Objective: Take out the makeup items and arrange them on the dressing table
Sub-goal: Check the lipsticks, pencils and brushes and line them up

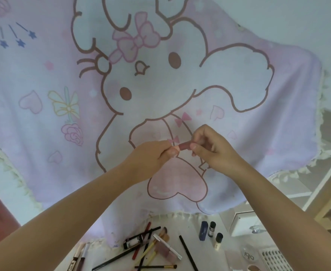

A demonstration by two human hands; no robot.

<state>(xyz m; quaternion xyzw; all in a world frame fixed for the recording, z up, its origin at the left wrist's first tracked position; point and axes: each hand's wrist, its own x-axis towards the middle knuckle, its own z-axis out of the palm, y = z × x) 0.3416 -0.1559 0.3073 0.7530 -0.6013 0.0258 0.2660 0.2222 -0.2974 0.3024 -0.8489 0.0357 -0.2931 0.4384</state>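
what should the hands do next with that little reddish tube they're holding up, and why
Probably lower the reddish tube and stand it by the upright bottles on the table. Both the left hand and the right hand pinch it in mid-air above the table, while the other makeup already lies there, with pencils and brushes in a loose pile.

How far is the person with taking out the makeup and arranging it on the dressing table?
Partly done. Three small bottles already stand upright together on the table. In hand: the left hand and right hand both hold a small reddish tube by its ends. Left: the pile of brushes and pencils lies crossed and unsorted.
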